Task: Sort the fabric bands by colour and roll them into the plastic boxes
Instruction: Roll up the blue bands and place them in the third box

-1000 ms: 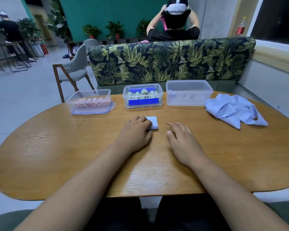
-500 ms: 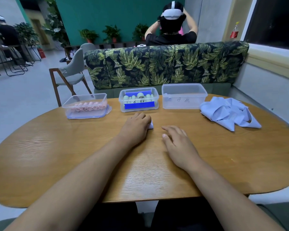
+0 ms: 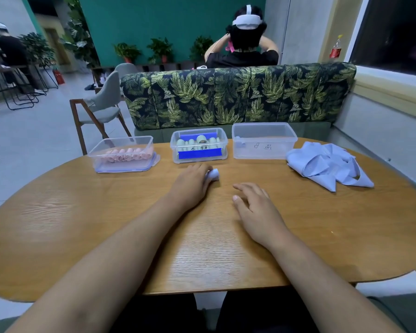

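On the oval wooden bench (image 3: pixel 82 224) stood, left to right, a clear plastic box of pink rolls (image 3: pixel 120 165), a clear plastic box of green rolls (image 3: pixel 198 160), a third clear plastic box (image 3: pixel 264 150) and loose light-blue fabric bands (image 3: pixel 327 167).

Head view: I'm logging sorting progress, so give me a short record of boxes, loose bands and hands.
left box: pink rolls
middle box: pale green rolls
right box: seemingly one small roll
loose bands: light blue pile beside right box
left hand: grips blue roll on table
right hand: open, resting on table
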A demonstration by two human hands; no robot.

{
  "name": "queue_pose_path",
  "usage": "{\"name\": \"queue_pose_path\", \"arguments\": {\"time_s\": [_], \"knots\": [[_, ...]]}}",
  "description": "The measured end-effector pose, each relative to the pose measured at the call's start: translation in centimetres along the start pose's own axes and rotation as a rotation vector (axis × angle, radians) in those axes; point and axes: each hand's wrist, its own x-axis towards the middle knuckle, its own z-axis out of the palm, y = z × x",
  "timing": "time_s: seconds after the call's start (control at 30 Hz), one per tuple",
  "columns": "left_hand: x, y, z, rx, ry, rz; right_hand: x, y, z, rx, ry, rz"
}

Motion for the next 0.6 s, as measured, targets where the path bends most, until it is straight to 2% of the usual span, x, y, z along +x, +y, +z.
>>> {"name": "queue_pose_path", "arguments": {"time_s": [0.1,0.27,0.43,0.6], "knots": [[-1.6,1.3,-1.0,-0.218,0.066,0.050,0.1,0.2,-0.1,0.068,0.031,-0.005],[-5.1,4.0,-2.5,-0.590,0.054,0.029,-0.4,-0.2,-0.5,0.266,0.079,-0.048],[-7.4,5.0,-2.9,-0.654,0.000,0.067,-0.8,-1.1,-0.8,0.337,0.078,-0.156],[-7.8,5.1,-2.5,-0.754,0.016,-0.027,-1.0,-1.4,-0.9,0.281,0.073,-0.182]]}}
